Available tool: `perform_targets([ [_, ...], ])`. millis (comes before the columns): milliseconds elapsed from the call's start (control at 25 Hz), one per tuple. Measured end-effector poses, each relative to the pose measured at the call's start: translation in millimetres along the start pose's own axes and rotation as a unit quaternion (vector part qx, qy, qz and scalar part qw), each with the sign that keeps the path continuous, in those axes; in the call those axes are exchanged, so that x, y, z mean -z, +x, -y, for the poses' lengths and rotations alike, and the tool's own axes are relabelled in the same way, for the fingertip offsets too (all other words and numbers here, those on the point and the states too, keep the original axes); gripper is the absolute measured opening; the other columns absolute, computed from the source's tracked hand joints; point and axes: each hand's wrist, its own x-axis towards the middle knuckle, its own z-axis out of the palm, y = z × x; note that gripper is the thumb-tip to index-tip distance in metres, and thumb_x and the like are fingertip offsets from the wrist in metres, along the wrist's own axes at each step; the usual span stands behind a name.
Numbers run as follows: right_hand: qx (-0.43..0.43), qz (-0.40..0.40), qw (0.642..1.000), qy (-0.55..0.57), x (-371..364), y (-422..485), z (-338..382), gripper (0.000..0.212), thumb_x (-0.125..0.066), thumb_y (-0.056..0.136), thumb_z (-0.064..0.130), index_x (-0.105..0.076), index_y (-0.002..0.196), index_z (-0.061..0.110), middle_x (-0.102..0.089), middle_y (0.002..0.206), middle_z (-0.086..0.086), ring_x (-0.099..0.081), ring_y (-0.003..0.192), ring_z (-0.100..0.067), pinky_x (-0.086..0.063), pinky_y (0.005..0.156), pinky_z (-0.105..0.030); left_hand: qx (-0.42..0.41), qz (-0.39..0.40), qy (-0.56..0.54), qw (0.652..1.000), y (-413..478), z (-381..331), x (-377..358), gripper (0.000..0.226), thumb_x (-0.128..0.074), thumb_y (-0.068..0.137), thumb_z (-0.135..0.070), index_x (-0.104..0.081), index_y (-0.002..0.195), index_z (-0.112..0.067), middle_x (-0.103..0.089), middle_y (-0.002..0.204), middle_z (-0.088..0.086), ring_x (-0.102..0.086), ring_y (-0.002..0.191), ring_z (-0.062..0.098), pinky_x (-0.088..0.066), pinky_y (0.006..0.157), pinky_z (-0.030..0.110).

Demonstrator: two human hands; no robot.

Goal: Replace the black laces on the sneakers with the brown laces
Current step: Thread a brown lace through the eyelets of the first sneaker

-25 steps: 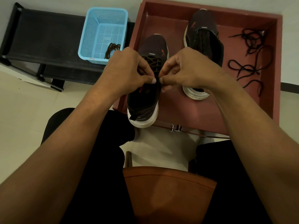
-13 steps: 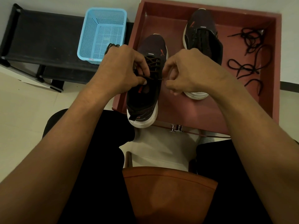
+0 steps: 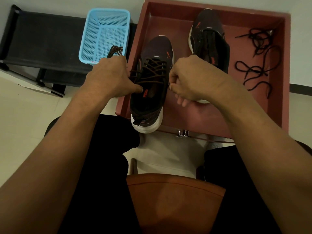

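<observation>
A dark sneaker (image 3: 148,102) with a white sole stands at the near left of the red tray (image 3: 211,119), its heel over the tray's edge. A brown lace (image 3: 152,71) criss-crosses its eyelets. My left hand (image 3: 109,78) holds the shoe's left collar, thumb on the lace at the top eyelet. My right hand (image 3: 190,78) pinches the lace end at the shoe's right side. A second dark sneaker (image 3: 209,38) stands farther back in the tray. Loose black laces (image 3: 258,65) lie at the tray's right. Another brown lace (image 3: 114,50) lies in the blue basket (image 3: 104,31).
The blue basket sits on a black low bench (image 3: 42,44) to the left of the tray. My legs in black trousers and a brown chair seat (image 3: 173,200) fill the foreground. A pale tiled floor (image 3: 25,115) lies on the left.
My hands, pinched together over the shoe's tongue a second ago, have drawn apart to the shoe's two sides, pulling the brown lace taut across the top eyelets.
</observation>
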Motion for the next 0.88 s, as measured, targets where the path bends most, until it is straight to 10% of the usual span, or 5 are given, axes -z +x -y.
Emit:
perform_targets([
  [200,-0.031,0.086,0.991,-0.093,-19.3,-0.2,3.4,0.007,-0.073,0.091,0.011,-0.067,0.095,0.012,-0.07,0.076,-0.002,-0.063,0.057,-0.012,-0.04,0.047,-0.025,0.056,0.043,-0.026,0.997,-1.1,-2.8,6.1,0.062,-0.08,0.073,-0.07,-0.07,0.084,-0.01,-0.073,0.06,0.003,-0.068,0.047,0.014,-0.048,0.054,0.023],
  [440,-0.027,0.045,0.999,-0.011,-13.4,-1.3,-2.5,0.007,-0.072,0.096,0.022,-0.073,0.097,0.016,-0.073,0.069,0.001,-0.068,0.058,-0.008,-0.045,0.051,-0.021,0.083,0.068,-0.032,0.994,1.8,6.7,0.7,0.08,-0.066,0.064,-0.091,-0.072,0.079,-0.012,-0.072,0.056,-0.003,-0.073,0.052,0.013,-0.064,0.074,0.035],
  [680,0.025,0.009,0.991,0.13,4.5,-11.9,-1.2,0.003,-0.074,0.097,0.026,-0.074,0.096,0.023,-0.076,0.066,0.003,-0.07,0.048,-0.005,-0.06,0.06,-0.022,0.074,0.149,-0.106,0.98,1.1,4.5,4.8,0.054,-0.076,0.085,-0.059,-0.075,0.08,-0.006,-0.076,0.063,0.001,-0.072,0.053,0.009,-0.053,0.045,0.02],
  [880,-0.026,0.04,0.998,-0.039,-5.6,-3.2,-10.3,0.016,-0.082,0.087,0.016,-0.068,0.079,0.019,-0.075,0.078,-0.004,-0.074,0.07,-0.019,-0.063,0.072,-0.035,0.092,0.181,-0.134,0.97,1.9,2.9,4.4,0.045,-0.074,0.093,-0.044,-0.073,0.087,0.0,-0.077,0.068,0.008,-0.07,0.05,0.011,-0.05,0.045,0.019],
])
